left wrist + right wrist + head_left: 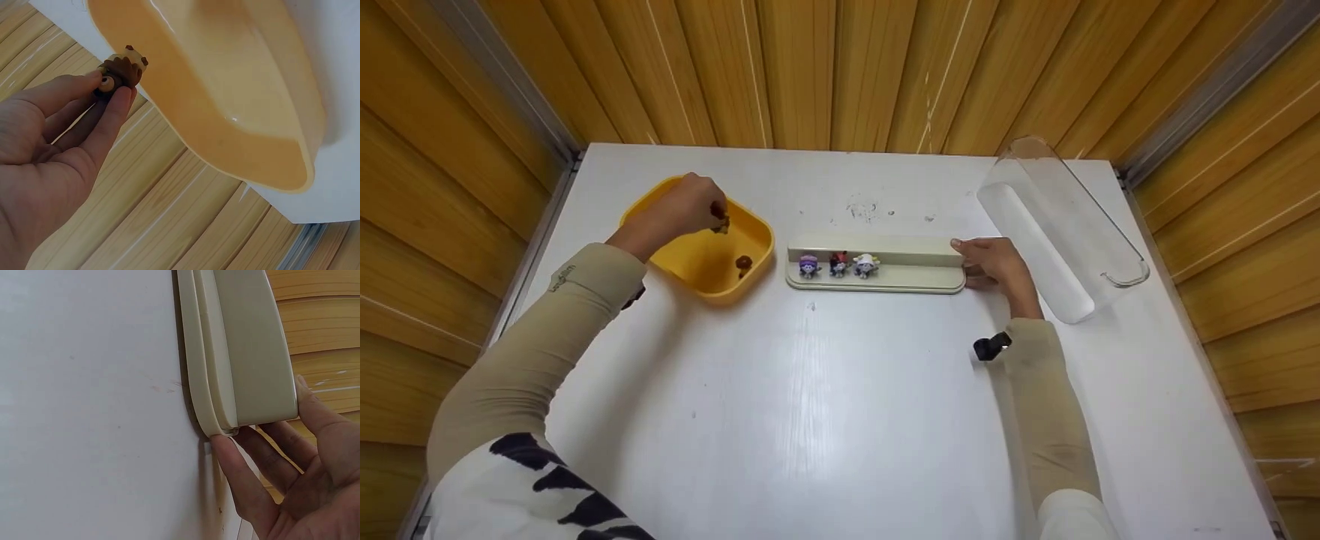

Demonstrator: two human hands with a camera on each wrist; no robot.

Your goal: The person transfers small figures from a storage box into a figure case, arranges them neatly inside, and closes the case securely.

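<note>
A: Status? How far along w/ the little figures?

B: Judging by the layout, past halfway. Three small toy figures, purple (pixel 808 266), dark w/ red (pixel 838 264) and white (pixel 865 265), stand in a row on the left part of the long cream plastic display base (pixel 915 281), centre of the frame. One small brown figure (pixel 744 263) lies in the yellow rounded-square plastic bowl (pixel 750 225) at centre-left. Another small brown-and-cream toy figure (pixel 122 70) is in the left hand (pixel 679 210), above the bowl.

A: So two left to place?

B: Looks like it. The base's right stretch is bare. The clear curved plastic cover (pixel 1061 225) lies apart, upper right on the white tabletop (pixel 840 412), so it's not on yet.

A: Left fingers?

B: Thumb and fingertips (pixel 115 109) close together, pinching the brown-and-cream figure; the rest loosely curved. It's just outside the bowl's rim in the wrist view.

A: Right hand?

B: Right hand (pixel 997 262) at the base's right end. Fingers (pixel 236 472) straight and slightly spread, tips touching the end edge, thumb at the rear edge. Steadying it, I'd say, not wrapped round it.
</note>
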